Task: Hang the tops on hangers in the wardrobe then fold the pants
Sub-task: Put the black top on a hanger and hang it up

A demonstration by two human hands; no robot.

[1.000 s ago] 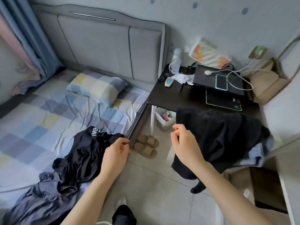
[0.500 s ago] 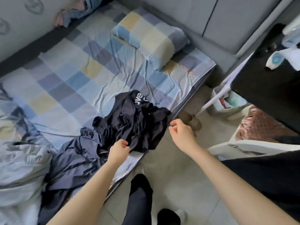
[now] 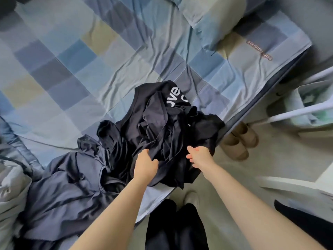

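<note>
A crumpled black top (image 3: pixel 162 127) with white lettering lies in a heap at the near edge of the bed. My left hand (image 3: pixel 145 166) presses into its near folds, fingers curled into the cloth. My right hand (image 3: pixel 199 156) touches the heap's right side at the mattress edge; its fingertips are hidden in the fabric. A dark grey-blue garment (image 3: pixel 68 192) lies spread to the left of the black top, partly under it. No hanger or wardrobe shows.
The bed has a checked blue sheet (image 3: pixel 93 69) and a pillow (image 3: pixel 212 18) at the top right. A grey quilt (image 3: pixel 12 192) bunches at the left. Tan slippers (image 3: pixel 239 143) sit on the floor by the bed. White table legs (image 3: pixel 295 112) stand at the right.
The view has tilted down and closer to the bed. Both hands have moved forward from above the floor onto the black top.
</note>
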